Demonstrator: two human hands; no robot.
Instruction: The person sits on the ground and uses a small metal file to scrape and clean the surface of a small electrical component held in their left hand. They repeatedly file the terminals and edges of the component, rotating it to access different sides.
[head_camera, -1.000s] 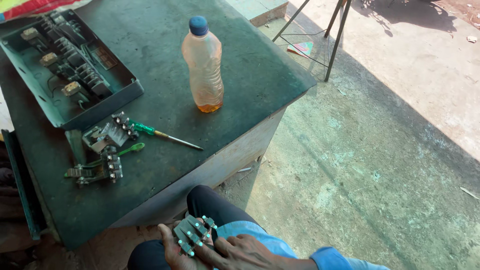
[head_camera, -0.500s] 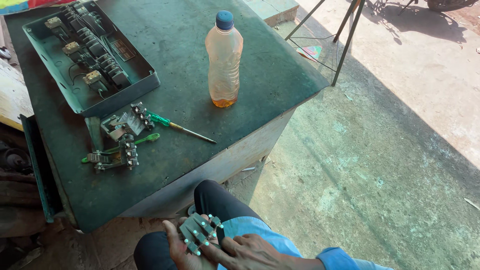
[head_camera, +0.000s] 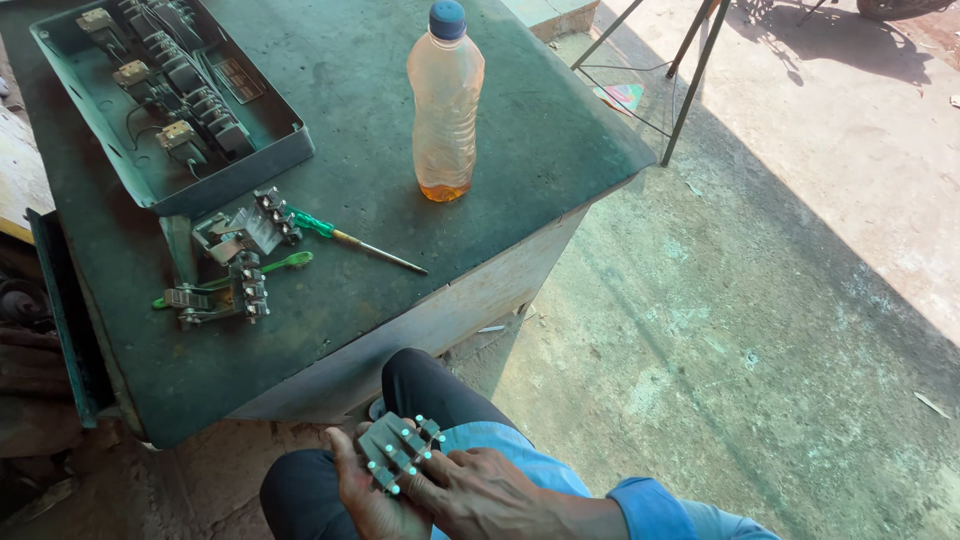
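Over my lap, both hands hold a small grey metal switch block (head_camera: 398, 449) with rows of pale screw heads. My left hand (head_camera: 362, 497) cups it from below, thumb up along its left side. From the right, in a blue sleeve, my right hand (head_camera: 478, 492) rests its fingers on the block's near edge. Two similar metal blocks (head_camera: 243, 231) (head_camera: 222, 296) lie on the green metal table (head_camera: 330, 90) ahead. A green-handled screwdriver (head_camera: 352, 240) lies beside them.
A shallow metal tray (head_camera: 285, 150) holding several electrical parts sits at the table's far left. A plastic bottle (head_camera: 445, 105) with a blue cap and a little orange liquid stands mid-table. A second green tool (head_camera: 282, 264) lies near the blocks. A metal stand (head_camera: 680, 95) is on the concrete floor to the right.
The view has shifted slightly, so the table sits further right in frame. My hands stay on the switch block over my lap; nothing on the table has moved.
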